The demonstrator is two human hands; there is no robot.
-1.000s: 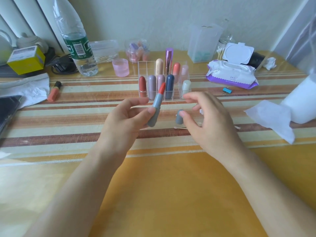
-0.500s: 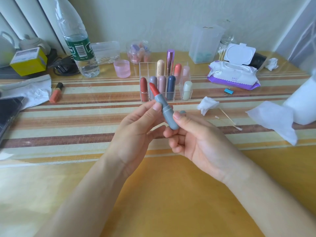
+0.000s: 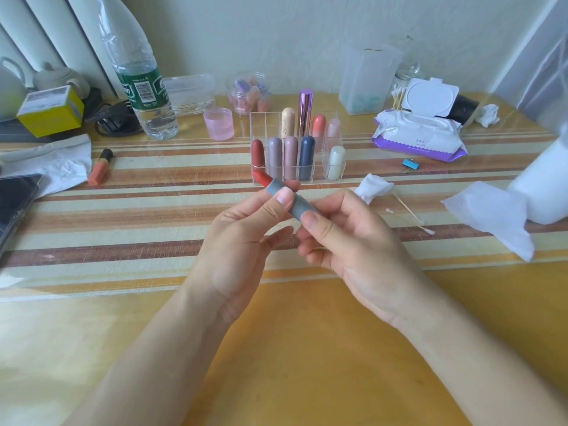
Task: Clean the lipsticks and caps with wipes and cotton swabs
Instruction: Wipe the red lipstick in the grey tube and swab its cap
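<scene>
I am pinching the uncapped lipstick [image 3: 297,206] between left hand [image 3: 239,238] and right hand [image 3: 353,241], probably twisting its base to expose colour for wiping.

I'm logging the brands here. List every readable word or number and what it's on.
Nothing reads clearly.
Water bottle green label: barcode and characters, blurred.
Yellow box sticker: too small.
Wipes pack: print too small.
Cream lipstick: script, unreadable.

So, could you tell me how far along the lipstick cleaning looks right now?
Some wiping looks done: a crumpled wipe and cotton swabs lie nearby. The left hand and right hand hold the uncapped grey lipstick. Left: capping it, maybe the orange lipstick lying aside.
</scene>
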